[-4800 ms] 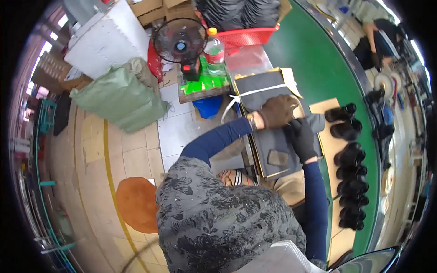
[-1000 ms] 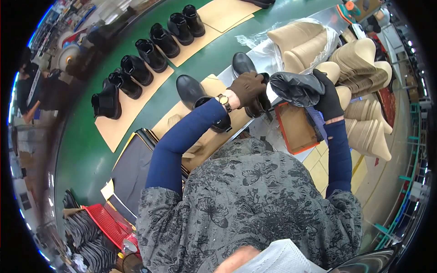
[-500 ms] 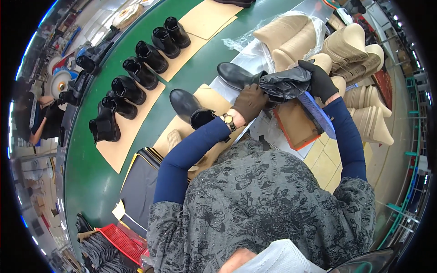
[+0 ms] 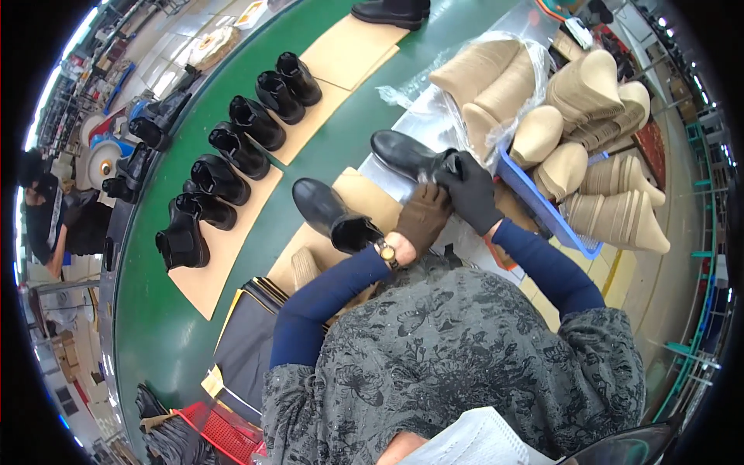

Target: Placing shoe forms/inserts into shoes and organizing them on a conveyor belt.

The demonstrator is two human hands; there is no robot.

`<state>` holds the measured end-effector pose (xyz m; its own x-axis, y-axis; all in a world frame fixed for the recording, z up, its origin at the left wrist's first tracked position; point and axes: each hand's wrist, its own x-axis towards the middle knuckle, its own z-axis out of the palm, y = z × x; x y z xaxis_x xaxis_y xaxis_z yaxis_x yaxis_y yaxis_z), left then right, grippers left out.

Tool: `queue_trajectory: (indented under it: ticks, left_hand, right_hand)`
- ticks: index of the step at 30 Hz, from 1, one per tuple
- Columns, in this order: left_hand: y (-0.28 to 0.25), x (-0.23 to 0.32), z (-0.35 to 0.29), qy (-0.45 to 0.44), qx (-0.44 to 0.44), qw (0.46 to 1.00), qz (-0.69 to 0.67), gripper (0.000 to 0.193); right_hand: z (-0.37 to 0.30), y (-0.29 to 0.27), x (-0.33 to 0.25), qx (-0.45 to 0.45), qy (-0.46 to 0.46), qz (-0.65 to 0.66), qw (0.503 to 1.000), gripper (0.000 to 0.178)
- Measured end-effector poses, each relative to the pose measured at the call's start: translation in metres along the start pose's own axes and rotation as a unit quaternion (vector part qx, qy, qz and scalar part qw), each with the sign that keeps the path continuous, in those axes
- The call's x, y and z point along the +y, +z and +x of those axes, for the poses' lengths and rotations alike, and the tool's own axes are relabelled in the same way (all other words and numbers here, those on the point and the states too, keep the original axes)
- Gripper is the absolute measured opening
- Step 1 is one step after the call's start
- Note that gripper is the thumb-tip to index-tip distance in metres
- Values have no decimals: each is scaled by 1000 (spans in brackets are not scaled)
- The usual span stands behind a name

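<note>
The brown-gloved left hand [image 4: 423, 218] and the dark-gloved right hand [image 4: 473, 194] meet at the shaft of a black boot [image 4: 403, 153], whose toe points away over the counter [image 4: 167, 333]. Both sets of fingers are bent and bunched there, covering most of the boot's opening; whether either hand is clamped on it, or on something inside, cannot be told. A second boot [image 4: 318, 203] lies just left, its shaft partly behind the left forearm. An orange-rimmed tray [image 4: 502, 254] is mostly hidden by the right arm, beside a blue basket [image 4: 549, 213]. Another pair of boots [image 4: 387, 11] is cut off at the upper edge.
</note>
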<state>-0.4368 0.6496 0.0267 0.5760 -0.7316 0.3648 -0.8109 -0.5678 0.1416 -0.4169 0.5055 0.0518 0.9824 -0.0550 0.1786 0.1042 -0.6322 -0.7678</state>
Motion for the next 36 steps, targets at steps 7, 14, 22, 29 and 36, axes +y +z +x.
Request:
queue_trajectory:
  ticks: [7, 14, 22, 29, 36]
  left_hand:
    - [7, 11, -9, -40, 5, 993, -110, 34]
    - [18, 5, -4, -52, 29, 997, -52, 33]
    - [18, 6, -1, -57, -30, 995, -75, 27]
    - [-60, 9, 9, -59, 149, 967, -196, 63]
    - [-150, -46, -45, -211, 327, 890, -239, 116]
  right_hand:
    - [-23, 0, 22, -33, 88, 165, 982, 22]
    - [4, 37, 55, -9, 104, 106, 989, 15]
    - [20, 49, 103, -205, -40, 158, 965, 16]
    - [36, -10, 102, -402, -137, -58, 903, 32]
    - [39, -4, 40, -328, -238, -48, 913, 39]
